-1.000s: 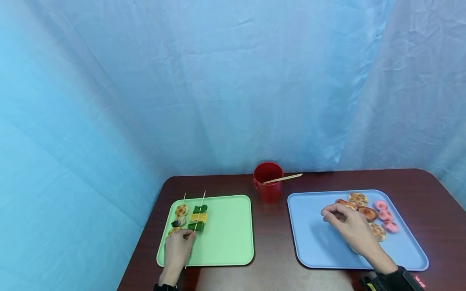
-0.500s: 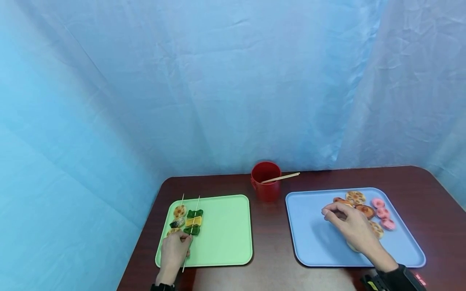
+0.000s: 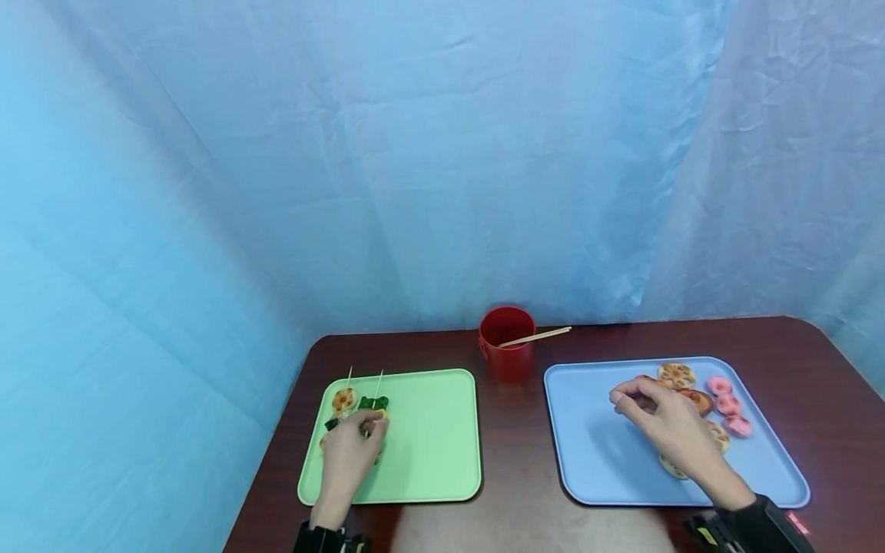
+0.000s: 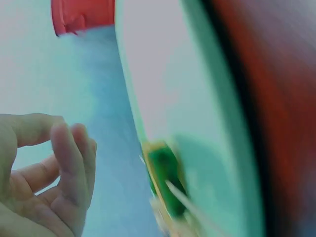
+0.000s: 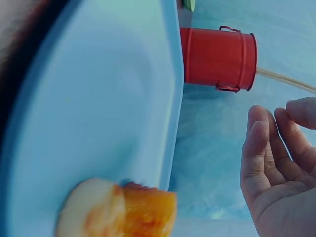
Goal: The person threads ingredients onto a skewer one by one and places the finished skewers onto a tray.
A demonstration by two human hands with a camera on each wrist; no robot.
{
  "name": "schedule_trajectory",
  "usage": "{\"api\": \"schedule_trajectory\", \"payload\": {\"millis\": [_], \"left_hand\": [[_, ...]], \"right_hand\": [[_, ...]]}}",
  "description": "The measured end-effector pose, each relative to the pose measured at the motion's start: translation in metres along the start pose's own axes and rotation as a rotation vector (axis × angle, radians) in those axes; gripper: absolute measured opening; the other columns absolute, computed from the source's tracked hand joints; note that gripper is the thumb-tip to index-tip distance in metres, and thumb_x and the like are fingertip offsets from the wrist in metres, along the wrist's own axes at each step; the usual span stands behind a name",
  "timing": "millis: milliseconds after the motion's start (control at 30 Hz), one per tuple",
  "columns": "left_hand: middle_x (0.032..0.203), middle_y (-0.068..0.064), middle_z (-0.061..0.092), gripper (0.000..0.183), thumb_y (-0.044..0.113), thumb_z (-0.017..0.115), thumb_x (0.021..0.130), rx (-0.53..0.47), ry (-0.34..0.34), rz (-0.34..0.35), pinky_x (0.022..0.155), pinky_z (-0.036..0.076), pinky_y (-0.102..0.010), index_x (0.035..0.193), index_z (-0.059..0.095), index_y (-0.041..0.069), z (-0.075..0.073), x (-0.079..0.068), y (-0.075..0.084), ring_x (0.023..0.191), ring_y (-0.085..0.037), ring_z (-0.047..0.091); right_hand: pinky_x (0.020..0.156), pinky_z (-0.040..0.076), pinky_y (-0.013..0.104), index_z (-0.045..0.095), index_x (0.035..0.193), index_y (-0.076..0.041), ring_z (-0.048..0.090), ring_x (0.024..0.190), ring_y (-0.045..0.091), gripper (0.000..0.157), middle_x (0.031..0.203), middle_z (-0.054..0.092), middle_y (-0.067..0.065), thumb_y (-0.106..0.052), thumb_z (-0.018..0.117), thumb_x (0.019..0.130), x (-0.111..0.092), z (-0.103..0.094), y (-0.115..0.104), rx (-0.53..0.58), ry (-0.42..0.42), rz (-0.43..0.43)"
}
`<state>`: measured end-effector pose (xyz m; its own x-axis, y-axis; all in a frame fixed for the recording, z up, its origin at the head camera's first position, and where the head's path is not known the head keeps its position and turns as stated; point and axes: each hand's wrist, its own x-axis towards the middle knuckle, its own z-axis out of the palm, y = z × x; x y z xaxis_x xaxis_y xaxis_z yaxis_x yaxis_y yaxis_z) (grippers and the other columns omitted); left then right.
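Observation:
My left hand (image 3: 353,453) is above the green tray (image 3: 435,442), thumb and fingertips close together with nothing between them. It partly hides a skewer of green and yellow pieces (image 3: 375,402); in the left wrist view a green piece (image 4: 168,180) on its stick lies apart from the hand. Left of that lies another skewer, topped by a lotus root slice (image 3: 344,399). My right hand (image 3: 667,430) hovers over the blue tray (image 3: 588,468), fingers loosely bent and holding nothing. Under and beyond it are loose lotus slices (image 3: 676,375), brown mushroom-like pieces (image 3: 697,402) and pink rings (image 3: 727,405).
Between the trays, toward the back, stands a red cup (image 3: 508,361) with thin wooden sticks (image 3: 542,336) leaning out to the right. A blue curtain (image 3: 442,192) hangs behind the dark brown table (image 3: 512,461).
My left hand has let go of the green and yellow skewer and moved up and slightly right over it. That skewer first shifted a little left and toward me. The right hand stays nearly still.

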<state>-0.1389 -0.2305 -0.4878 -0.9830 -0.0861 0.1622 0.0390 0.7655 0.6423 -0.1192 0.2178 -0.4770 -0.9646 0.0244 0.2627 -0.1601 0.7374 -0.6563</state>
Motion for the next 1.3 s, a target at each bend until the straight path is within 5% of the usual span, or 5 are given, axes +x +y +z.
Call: {"api": "schedule_trajectory", "payload": {"millis": [200, 567, 900, 1300], "left_hand": [[0.093, 0.003, 0.068, 0.021, 0.026, 0.064, 0.091, -0.115, -0.005, 0.089, 0.067, 0.051, -0.031, 0.107, 0.072, 0.015, 0.029, 0.006, 0.035, 0.078, -0.01, 0.065], [0.101, 0.005, 0.067, 0.02, 0.026, 0.062, 0.091, -0.31, -0.123, 0.131, 0.072, 0.051, -0.029, 0.105, 0.073, 0.016, 0.085, 0.009, 0.094, 0.083, -0.01, 0.064], [0.094, 0.008, 0.066, 0.02, 0.025, 0.063, 0.091, -0.318, -0.158, 0.118, 0.067, 0.051, -0.025, 0.101, 0.074, 0.013, 0.104, 0.0, 0.101, 0.079, -0.009, 0.063], [0.091, 0.01, 0.065, 0.019, 0.025, 0.063, 0.091, -0.302, -0.147, 0.124, 0.069, 0.05, -0.025, 0.099, 0.075, 0.012, 0.108, -0.003, 0.099, 0.078, -0.006, 0.062]], "right_hand": [[0.062, 0.051, 0.027, 0.068, 0.099, -0.016, 0.065, 0.075, 0.011, 0.035, 0.083, 0.067, -0.008, -0.048, 0.055, 0.093, 0.009, 0.001, -0.012, 0.021, -0.029, 0.01], [0.058, 0.049, 0.027, 0.067, 0.1, -0.017, 0.062, 0.07, 0.007, 0.024, 0.081, 0.066, -0.007, -0.038, 0.057, 0.095, 0.032, 0.011, -0.039, 0.062, 0.068, -0.092], [0.063, 0.052, 0.029, 0.069, 0.1, -0.017, 0.06, 0.073, 0.006, 0.026, 0.085, 0.066, -0.008, -0.041, 0.061, 0.092, 0.056, 0.016, -0.064, 0.048, 0.211, -0.164], [0.056, 0.05, 0.031, 0.07, 0.093, -0.012, 0.058, 0.067, 0.006, 0.019, 0.078, 0.065, -0.005, -0.03, 0.065, 0.091, 0.062, 0.016, -0.069, -0.006, 0.347, -0.229]]}}
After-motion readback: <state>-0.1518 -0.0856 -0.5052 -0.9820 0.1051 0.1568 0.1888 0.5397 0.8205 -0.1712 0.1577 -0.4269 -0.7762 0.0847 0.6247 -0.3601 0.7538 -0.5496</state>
